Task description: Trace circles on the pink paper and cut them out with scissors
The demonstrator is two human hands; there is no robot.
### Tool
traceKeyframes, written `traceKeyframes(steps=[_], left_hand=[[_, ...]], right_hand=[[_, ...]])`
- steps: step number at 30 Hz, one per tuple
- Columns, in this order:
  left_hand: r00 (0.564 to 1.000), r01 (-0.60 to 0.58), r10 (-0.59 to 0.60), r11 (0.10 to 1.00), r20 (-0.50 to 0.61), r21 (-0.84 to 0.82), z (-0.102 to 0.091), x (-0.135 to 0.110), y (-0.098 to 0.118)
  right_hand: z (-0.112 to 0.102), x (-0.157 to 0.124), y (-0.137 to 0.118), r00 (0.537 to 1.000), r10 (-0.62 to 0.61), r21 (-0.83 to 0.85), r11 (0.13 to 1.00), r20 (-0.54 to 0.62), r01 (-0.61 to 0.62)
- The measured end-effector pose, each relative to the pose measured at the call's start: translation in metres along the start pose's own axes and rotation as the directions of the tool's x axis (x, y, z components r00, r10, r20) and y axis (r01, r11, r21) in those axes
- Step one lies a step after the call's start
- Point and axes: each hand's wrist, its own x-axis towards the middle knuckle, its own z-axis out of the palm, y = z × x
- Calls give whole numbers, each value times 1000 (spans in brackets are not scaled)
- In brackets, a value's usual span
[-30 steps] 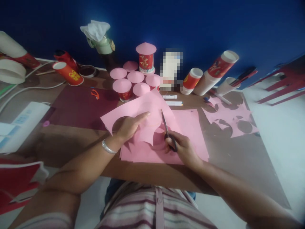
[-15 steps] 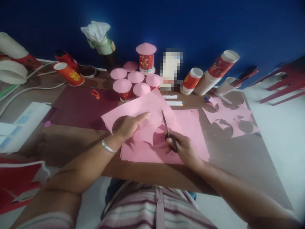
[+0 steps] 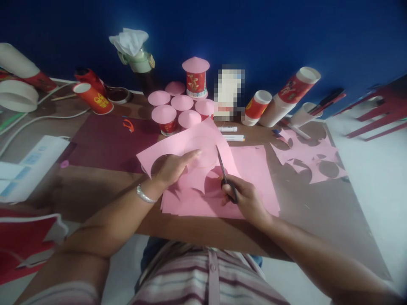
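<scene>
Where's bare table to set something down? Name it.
Right: table between the pink stack, scrap sheet and right forearm, bar a tiny snippet. Left: the strip below the maroon sheet, between the white-and-blue item and left forearm. Crowded: the back, with cone-topped cups and markers; the middle, where the left hand holds a pink sheet and the right hand scissors.

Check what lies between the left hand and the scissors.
In the head view, the held pink sheet lies between the left hand and the scissors, with a pink stack beneath.

Held sheet [image 3: 208,142] over paper stack [image 3: 257,171]; cups [image 3: 196,82] behind; scraps [image 3: 308,150] right.
</scene>
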Motion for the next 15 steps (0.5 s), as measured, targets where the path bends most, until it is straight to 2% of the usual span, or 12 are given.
traceKeyframes(steps=[3,7,10,15], left_hand=[[999,44,-44,997,-1,58,-1,1,-1],[997,65,-66,997,34,38,-2,2,-5],[995,96,-93,994,46,-59,-1,3,-5],[995,76,-61,974,75,-216,3,2,1]], right_hand=[[-1,0,-1,1000,10,-32,999,1,-10],[-2,0,0,1000,17,-46,999,-6,-18],[-2,0,0,1000,21,-43,999,-7,-21],[-2,0,1,1000,13,-34,999,5,-13]])
